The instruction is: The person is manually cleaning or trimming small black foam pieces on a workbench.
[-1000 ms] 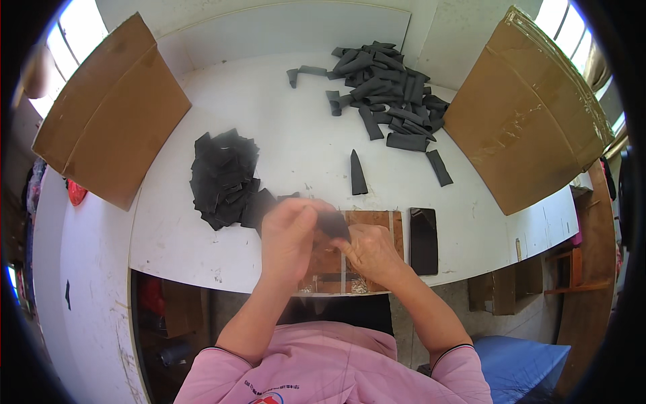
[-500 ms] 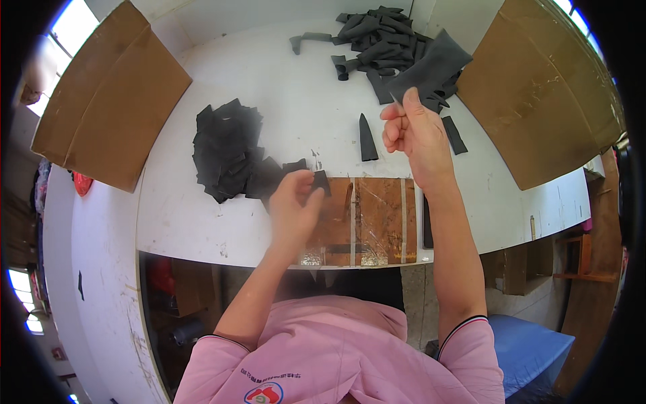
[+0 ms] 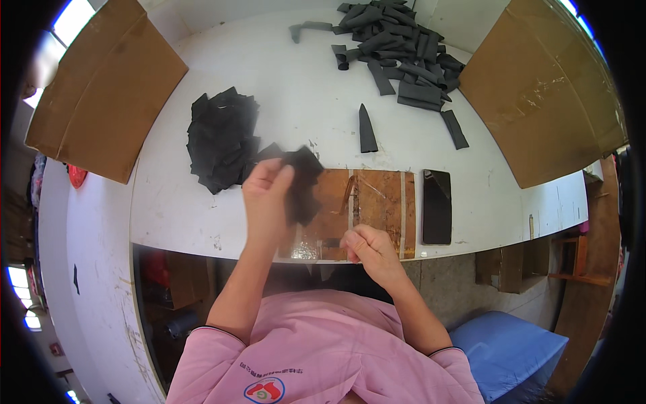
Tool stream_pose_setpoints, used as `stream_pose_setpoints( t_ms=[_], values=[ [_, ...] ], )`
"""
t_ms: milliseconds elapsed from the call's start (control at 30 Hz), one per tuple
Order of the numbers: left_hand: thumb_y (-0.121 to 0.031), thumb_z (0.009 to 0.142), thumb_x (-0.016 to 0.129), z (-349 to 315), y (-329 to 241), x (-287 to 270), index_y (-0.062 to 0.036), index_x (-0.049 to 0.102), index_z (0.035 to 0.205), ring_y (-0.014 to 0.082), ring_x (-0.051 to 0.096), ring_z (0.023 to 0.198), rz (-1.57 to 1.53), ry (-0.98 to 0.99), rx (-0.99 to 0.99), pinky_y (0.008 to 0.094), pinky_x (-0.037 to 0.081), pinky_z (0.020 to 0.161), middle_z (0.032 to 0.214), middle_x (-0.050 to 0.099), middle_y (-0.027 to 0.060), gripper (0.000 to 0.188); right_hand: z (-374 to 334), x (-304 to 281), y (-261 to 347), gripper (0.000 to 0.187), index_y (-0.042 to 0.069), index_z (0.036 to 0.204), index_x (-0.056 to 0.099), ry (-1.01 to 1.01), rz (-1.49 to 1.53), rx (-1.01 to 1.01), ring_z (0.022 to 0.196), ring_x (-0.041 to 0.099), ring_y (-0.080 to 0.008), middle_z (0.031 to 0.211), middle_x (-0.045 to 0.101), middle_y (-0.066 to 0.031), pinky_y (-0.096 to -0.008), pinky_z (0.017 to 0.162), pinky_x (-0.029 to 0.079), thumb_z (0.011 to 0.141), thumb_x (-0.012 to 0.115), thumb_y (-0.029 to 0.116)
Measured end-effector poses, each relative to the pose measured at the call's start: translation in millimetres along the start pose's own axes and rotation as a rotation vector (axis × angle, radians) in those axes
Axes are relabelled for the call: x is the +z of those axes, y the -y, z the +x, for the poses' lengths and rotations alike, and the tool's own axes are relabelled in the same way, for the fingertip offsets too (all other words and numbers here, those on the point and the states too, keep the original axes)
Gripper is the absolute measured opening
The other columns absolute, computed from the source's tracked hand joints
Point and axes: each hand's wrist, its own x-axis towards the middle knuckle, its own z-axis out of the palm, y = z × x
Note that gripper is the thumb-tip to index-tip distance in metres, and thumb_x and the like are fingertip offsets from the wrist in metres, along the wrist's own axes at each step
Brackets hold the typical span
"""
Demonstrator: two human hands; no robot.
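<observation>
Tabletop point(image 3: 289, 101): white, with a cardboard box point(image 3: 111, 94) at either side.
Left hand point(image 3: 264, 195): fingers pinching a blurred black piece point(image 3: 304, 202) over the left part of the board.
Right hand point(image 3: 375, 250): fingers curled in at the near edge of the board point(image 3: 383, 202); cannot tell whether they grip anything.
Flat pile point(image 3: 219, 141): black, left of the board.
Rolled pile point(image 3: 387, 40): dark grey, far right.
Phone point(image 3: 437, 209): just right of the board.

On 1 desk point(image 3: 289, 87): 1 heap of flat black pieces point(image 3: 222, 138) and 1 heap of rolled dark pieces point(image 3: 397, 47), both too overlapped to count singly; 1 pointed dark piece point(image 3: 367, 131); 1 phone point(image 3: 437, 209); 1 brown board point(image 3: 383, 202); 2 cardboard panels point(image 3: 111, 94). 2 hands point(image 3: 266, 195).
</observation>
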Motion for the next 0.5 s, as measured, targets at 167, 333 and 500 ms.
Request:
stream_pose_setpoints(
  t_ms=[167,333,500],
  values=[
    [-0.014,0.089,0.042,-32.1,-13.4,-14.7,-0.0005,0.047,0.111,0.0246,0.048,0.107,-0.919,0.255,-0.263,0.0399,0.037,0.094,0.112,0.053,0.0137,0.025,6.2,33.6,6.4,0.04,-0.001,0.109,0.045,0.196,0.667,-0.106,0.08,0.048,-0.0074,0.092,0.052,-0.0044,-0.0217,0.066,0.041,0.08,0.062,0.021],
    [-0.018,0.09,0.042,-56.7,16.9,-17.4,0.0011,0.047,0.112,0.0259,0.048,0.107,-1.01,0.196,-0.366,0.041,0.036,0.094,0.113,0.052,0.0133,0.029,5.9,61.6,12.7,0.053,0.0,0.114,0.042,0.023,0.673,-0.18,0.084,0.048,-0.0082,0.096,0.049,-0.003,-0.0213,0.07,0.042,0.072,0.071,0.018],
    [-0.02,0.088,0.045,-64.6,31.3,1.6,-0.0037,0.051,0.108,0.0241,0.05,0.104,-0.898,0.127,-0.463,0.0382,0.041,0.087,0.11,0.054,0.0114,0.026,13.9,64.6,8.8,0.025,0.002,0.089,0.059,-0.445,0.044,-0.612,0.066,0.054,-0.0137,0.078,0.055,-0.005,-0.0251,0.056,0.042,0.068,0.071,0.01]
  ],
)
